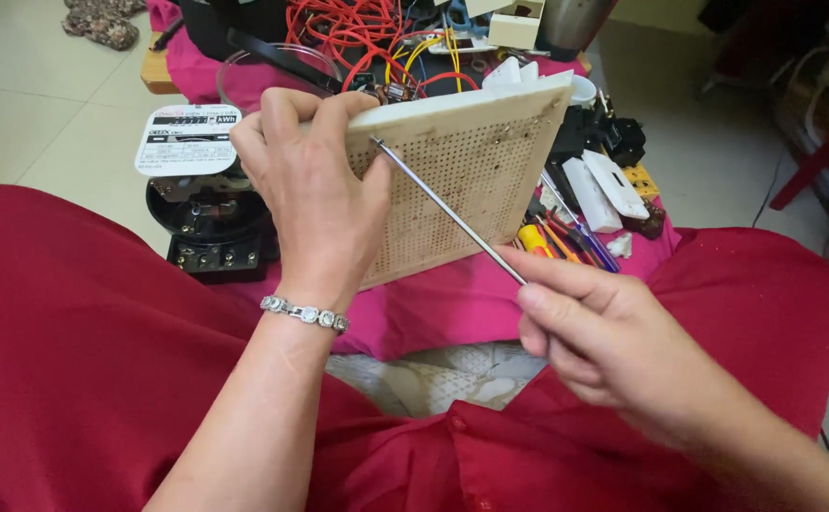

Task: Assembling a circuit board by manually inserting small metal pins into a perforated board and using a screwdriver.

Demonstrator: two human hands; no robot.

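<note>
A black round electricity meter (208, 223) with a white label sits far left on the pink-covered surface (452, 303). The left hand (315, 194), wrist braceleted, has its grip clamped on the left edge of a tilted cream perforated plastic board (462, 166). The right hand (590, 327) pinches a thin metal rod (447, 210), its tip touching the board. Red wires (357, 33) lie behind; coloured screwdrivers (561, 242) lie right of the board.
</note>
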